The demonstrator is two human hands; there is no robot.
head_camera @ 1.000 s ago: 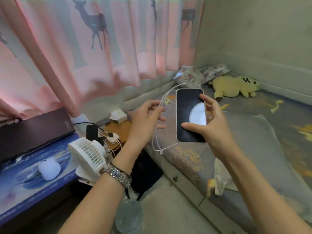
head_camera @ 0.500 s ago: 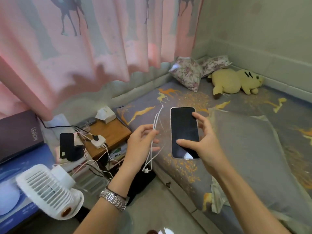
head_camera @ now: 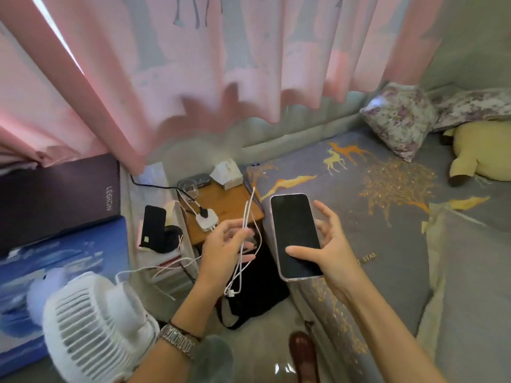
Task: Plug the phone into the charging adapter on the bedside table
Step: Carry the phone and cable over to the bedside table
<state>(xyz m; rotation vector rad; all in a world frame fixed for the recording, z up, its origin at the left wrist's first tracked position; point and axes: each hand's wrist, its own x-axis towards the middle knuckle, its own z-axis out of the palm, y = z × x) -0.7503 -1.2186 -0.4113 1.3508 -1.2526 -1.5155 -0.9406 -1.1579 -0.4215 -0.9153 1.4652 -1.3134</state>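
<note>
My right hand (head_camera: 330, 247) holds the phone (head_camera: 296, 234) upright by its lower right edge, dark screen facing me, over the edge of the bed. My left hand (head_camera: 222, 248) pinches a looped white charging cable (head_camera: 243, 244); its plug end (head_camera: 231, 293) dangles below the hand. The white charging adapter (head_camera: 206, 218) lies on the small wooden bedside table (head_camera: 229, 201), just left of and above my left hand, with a black plug and white leads in it. The cable and the phone are apart.
A white desk fan (head_camera: 91, 330) stands at lower left in front of a blue box (head_camera: 55, 272). A dark laptop box (head_camera: 58, 194) leans behind. A tissue box (head_camera: 226, 172) and a glass (head_camera: 188, 187) share the table. Pink curtains (head_camera: 193, 64) hang above. A black bag (head_camera: 257, 288) lies on the floor.
The view has tilted down and left, bringing the bedside table and adapter closer to centre. Both hands have dropped lower and nearer the table, still holding the cable and the phone.
</note>
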